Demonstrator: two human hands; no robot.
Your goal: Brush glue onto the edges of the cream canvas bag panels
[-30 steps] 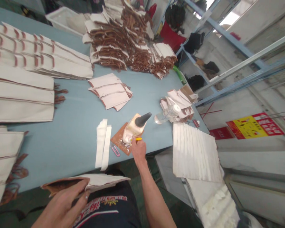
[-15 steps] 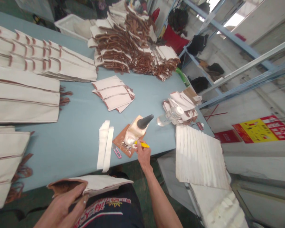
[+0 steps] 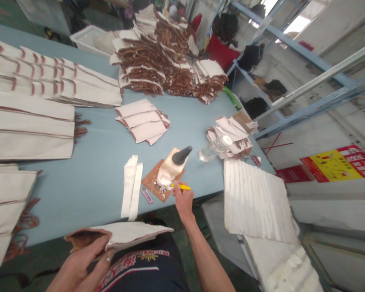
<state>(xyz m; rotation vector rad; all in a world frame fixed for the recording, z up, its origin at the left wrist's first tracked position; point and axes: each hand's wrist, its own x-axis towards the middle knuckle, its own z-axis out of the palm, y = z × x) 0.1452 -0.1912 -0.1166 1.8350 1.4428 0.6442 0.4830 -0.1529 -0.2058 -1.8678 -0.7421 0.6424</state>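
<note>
My left hand (image 3: 89, 259) pinches the edge of a cream fabric piece with a brown lining (image 3: 136, 235), its open end gaping toward the left above my lap. Between the fingers of my right hand (image 3: 183, 198) is a small yellow-handled brush (image 3: 182, 186); its tip reaches the white paste at the mouth of a cut bottle. That bottle (image 3: 170, 166), cream with a black cone-shaped end, lies tilted on a brown square (image 3: 150, 181) spattered with white. A pink thread snipper (image 3: 147, 196) and two white fabric strips (image 3: 130, 186) lie to its left.
Stacked cream-and-brown pieces (image 3: 142, 61) stand at the back of the blue table (image 3: 100, 142), with more piles (image 3: 30, 125) on the left. A clear bottle (image 3: 211, 150) leans near a small pile at right. Layered white strips (image 3: 255, 198) hang beyond the table's right edge.
The view has shifted slightly, moving the table items a little left. My right hand keeps the brush at the bottle's mouth, and my left hand keeps hold of the fabric piece.
</note>
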